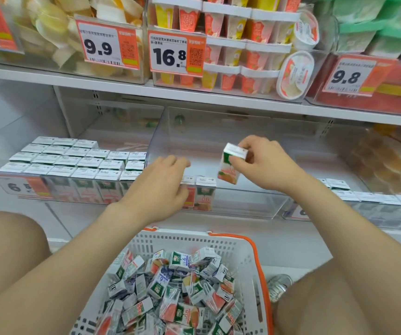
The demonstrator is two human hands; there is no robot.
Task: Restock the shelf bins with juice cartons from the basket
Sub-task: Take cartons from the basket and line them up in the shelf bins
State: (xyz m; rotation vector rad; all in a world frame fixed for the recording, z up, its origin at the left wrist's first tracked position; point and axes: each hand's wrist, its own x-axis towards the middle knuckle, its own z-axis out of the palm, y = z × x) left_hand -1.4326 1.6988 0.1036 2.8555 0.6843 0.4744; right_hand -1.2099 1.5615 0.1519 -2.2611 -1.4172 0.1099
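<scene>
A white basket (243, 247) with orange handles sits between my knees, heaped with several small juice cartons (170, 291). My right hand (260, 160) pinches one orange-and-green carton (231, 165) by its top, tilted, above the clear middle bin (243, 201). That bin holds a few upright cartons (204, 192) at its front left. My left hand (163, 184) hovers over the bin's front left corner with fingers loosely bent; whether it touches a carton is hidden. The left bin (49, 175) is packed with rows of cartons.
A right bin (376, 201) holds a front row of cartons. Behind it lie bagged orange snacks (392, 160). The upper shelf (194, 93) carries bins of cups and price tags 9.9, 16.8 and 9.8. A shoe (279, 286) shows beside the basket.
</scene>
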